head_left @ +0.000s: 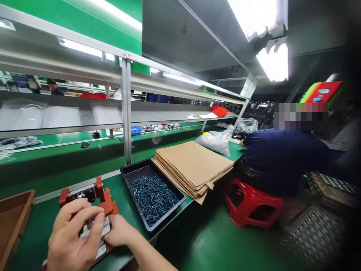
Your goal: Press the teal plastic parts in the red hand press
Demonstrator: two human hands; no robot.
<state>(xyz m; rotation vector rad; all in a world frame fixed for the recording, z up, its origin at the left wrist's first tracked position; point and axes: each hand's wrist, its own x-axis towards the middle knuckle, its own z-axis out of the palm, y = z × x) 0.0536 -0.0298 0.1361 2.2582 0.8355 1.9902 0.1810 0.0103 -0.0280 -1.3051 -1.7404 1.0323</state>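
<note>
Left hand (pixel 71 238) (loosely curled) and right hand (pixel 121 230) crowd a red fixture (pixel 107 205).

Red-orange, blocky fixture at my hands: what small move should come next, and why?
Perhaps ease your left hand slightly aside to check the red-orange, blocky fixture: that hand hides part of it and of the pale, angular block, while your right hand sits at the block's side.

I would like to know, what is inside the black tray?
The black tray holds a heap of small bluish screw-like pieces. Whatever lies beneath the heap's top layer is covered and cannot be seen.
</note>
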